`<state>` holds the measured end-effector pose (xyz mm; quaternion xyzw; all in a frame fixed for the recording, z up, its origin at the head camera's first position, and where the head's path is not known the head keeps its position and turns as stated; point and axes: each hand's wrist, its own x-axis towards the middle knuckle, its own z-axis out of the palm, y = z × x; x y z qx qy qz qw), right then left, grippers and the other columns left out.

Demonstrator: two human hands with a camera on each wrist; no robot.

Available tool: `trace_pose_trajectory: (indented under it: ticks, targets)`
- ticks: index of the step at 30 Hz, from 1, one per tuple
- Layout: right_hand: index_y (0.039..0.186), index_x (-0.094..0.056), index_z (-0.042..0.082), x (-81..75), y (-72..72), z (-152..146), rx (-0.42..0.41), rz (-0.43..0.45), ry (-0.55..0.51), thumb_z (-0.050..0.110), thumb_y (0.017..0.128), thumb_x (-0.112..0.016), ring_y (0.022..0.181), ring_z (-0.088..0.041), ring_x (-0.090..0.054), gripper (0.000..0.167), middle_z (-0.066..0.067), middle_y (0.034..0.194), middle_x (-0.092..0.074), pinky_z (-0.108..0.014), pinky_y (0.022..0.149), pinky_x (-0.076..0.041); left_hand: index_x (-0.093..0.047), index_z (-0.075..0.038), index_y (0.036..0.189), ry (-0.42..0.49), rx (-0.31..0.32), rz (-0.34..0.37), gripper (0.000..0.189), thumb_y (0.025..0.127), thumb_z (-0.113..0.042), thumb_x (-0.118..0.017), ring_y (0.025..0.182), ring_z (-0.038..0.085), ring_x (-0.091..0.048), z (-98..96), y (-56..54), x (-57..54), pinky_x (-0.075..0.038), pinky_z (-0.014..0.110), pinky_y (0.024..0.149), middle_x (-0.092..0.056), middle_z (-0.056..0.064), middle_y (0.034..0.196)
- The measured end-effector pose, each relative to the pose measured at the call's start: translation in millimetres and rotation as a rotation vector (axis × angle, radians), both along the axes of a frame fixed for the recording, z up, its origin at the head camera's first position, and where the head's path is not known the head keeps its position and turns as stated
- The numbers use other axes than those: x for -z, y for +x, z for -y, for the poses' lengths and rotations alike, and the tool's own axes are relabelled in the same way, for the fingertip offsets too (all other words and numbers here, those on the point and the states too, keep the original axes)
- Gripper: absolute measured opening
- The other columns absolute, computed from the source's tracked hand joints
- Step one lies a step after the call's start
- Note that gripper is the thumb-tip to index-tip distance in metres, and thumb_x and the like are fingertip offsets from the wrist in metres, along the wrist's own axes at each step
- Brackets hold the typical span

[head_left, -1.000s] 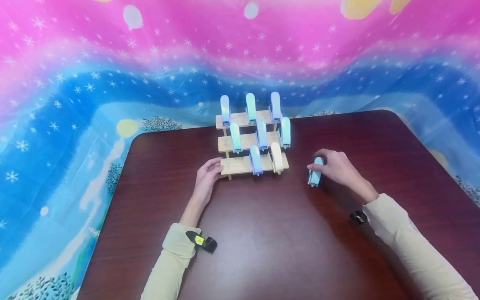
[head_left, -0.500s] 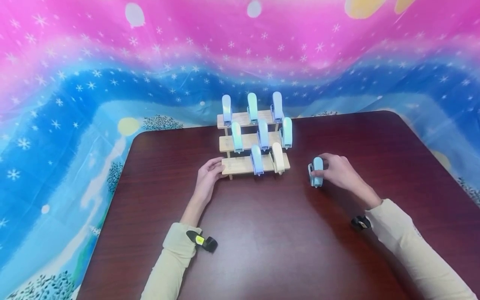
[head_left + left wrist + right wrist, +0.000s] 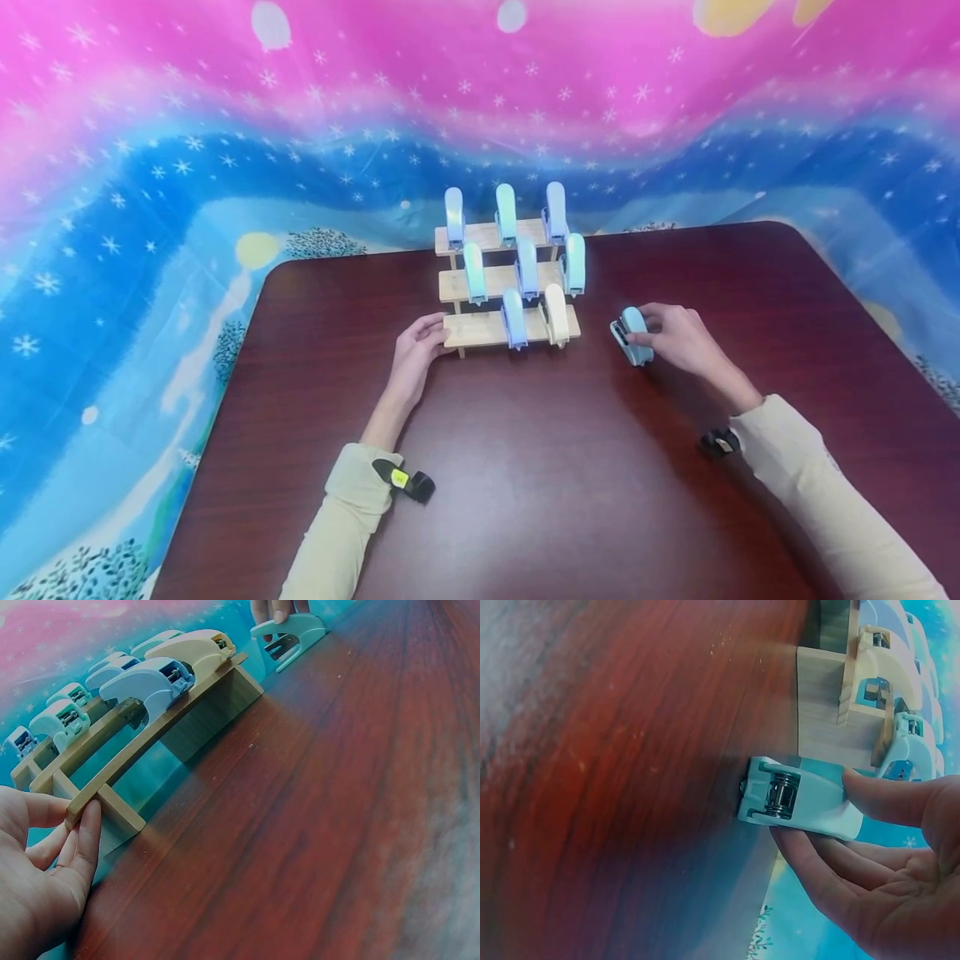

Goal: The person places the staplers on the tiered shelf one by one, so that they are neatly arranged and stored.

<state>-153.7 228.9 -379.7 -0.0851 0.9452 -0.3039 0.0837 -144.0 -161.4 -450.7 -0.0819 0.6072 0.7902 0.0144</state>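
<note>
My right hand [image 3: 684, 340] pinches a light teal stapler [image 3: 634, 335] between thumb and fingers, to the right of a wooden three-step rack [image 3: 472, 330]. In the right wrist view the stapler [image 3: 821, 806] has its base on or close to the table. My left hand [image 3: 417, 353] grips the left end of the rack's lowest step, thumb above and fingers below, as the left wrist view shows with the hand [image 3: 45, 862]. On that step stand a blue-violet stapler [image 3: 513, 318] and a cream stapler [image 3: 555, 314]. Several blue, green and violet staplers fill the upper two steps.
A dark red-brown wooden table [image 3: 525, 467] lies under everything. Behind it hangs a pink and blue patterned cloth [image 3: 360, 108]. Black straps [image 3: 405, 481] sit at both wrists.
The teal stapler has turned in my right hand, its near end swinging right, so its side now faces the rack more. My left hand keeps its grip on the rack.
</note>
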Motion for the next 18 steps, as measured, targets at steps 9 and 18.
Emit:
trace_pose_trajectory:
  ticks: [9,18]
  targets:
    - [0.133,-0.054,-0.018,-3.3,-4.6,-5,-0.001,0.023,0.029,0.013,0.095,-0.074,0.094,-0.043,-0.069,0.054,-0.036,0.112,-0.068,-0.047,0.075,-0.060,-0.057,0.012,0.136,0.009,0.009,-0.010,0.041,0.096,0.003,-0.062,0.087,0.011,-0.066,1.3,0.6,0.0,-0.056,0.023,0.077,-0.064,0.016,0.116]
    - [0.122,-0.063,-0.016,-7.2,-9.8,-17,0.067,-0.047,0.018,0.014,0.094,-0.075,0.082,-0.035,-0.067,0.043,-0.033,0.102,-0.071,-0.032,0.059,-0.053,-0.058,0.011,0.136,0.012,0.000,-0.006,0.040,0.096,0.004,-0.062,0.087,0.012,-0.066,0.4,-0.4,-0.2,-0.056,0.023,0.075,-0.066,0.015,0.114]
